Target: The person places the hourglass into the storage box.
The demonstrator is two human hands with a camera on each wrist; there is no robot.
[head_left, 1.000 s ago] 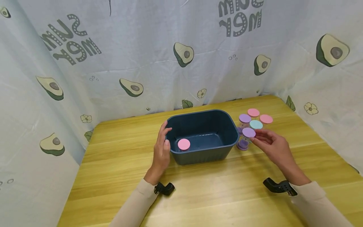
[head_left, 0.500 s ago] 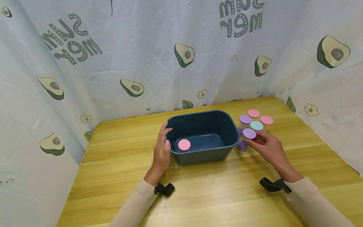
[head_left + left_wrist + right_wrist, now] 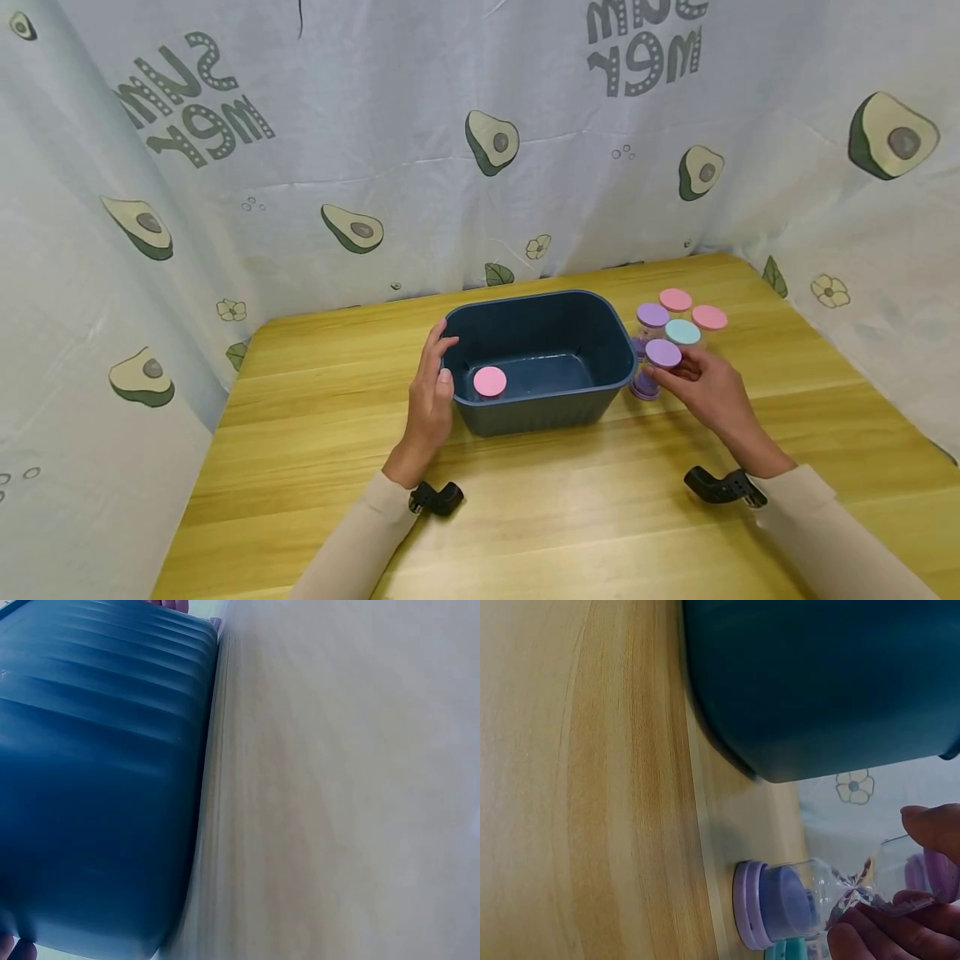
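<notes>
My right hand (image 3: 711,396) holds a purple-capped hourglass (image 3: 663,354) just right of a dark blue box (image 3: 532,418). In the right wrist view the thumb (image 3: 934,829) lies on one side of its upper glass bulb and the other fingers on the opposite side. The hourglass's purple base (image 3: 751,904) appears to stand on the table. At the box's left end my left hand (image 3: 429,408) rests against the wall, its fingers mostly straight. Inside the box, near that hand, a pink-capped thing (image 3: 490,381) shows only its round top.
Behind the right hand stand another purple-capped hourglass (image 3: 652,315), a light-blue-capped one (image 3: 682,332) and two pink-capped ones, one at the back (image 3: 676,300). A curtain printed with avocados (image 3: 420,167) hangs along the rear of the wooden table (image 3: 322,392).
The right hand has shifted slightly left, and its thumb has moved in around the purple-capped hourglass. The left hand and the box have stayed put.
</notes>
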